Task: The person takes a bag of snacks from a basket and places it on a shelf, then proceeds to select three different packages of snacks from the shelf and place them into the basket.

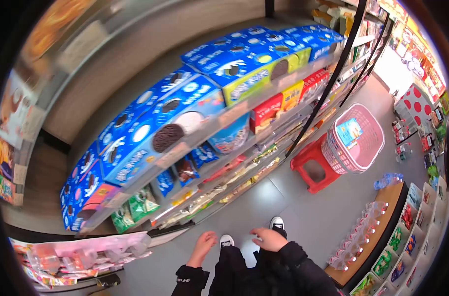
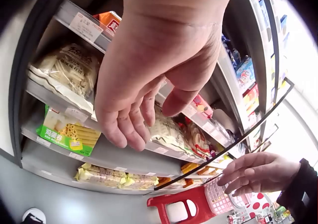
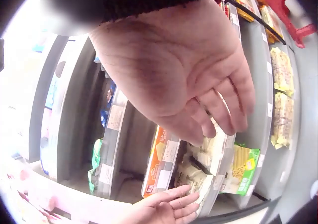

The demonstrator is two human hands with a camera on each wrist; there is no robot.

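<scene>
Both hands hang in front of the body with nothing in them. My left hand point(image 1: 203, 245) is at the lower middle of the head view, its fingers loosely bent. To its right, my right hand point(image 1: 270, 240) has relaxed fingers too. The palm and bare fingers fill the top of each wrist view. Nearest in front are shelves with blue cookie boxes point(image 1: 172, 106) on top. Lower down, the left wrist view shows a clear bag of pale dried food point(image 2: 69, 70) and a green box with yellow rolls point(image 2: 69, 132).
A pink basket point(image 1: 375, 143) holding a light-blue pack point(image 1: 349, 132) stands on a red stool point(image 1: 315, 170) at the right. Several bottles point(image 1: 360, 234) line a wooden ledge beside bins of packets point(image 1: 397, 239). A black post point(image 1: 328, 84) rises at the shelf front.
</scene>
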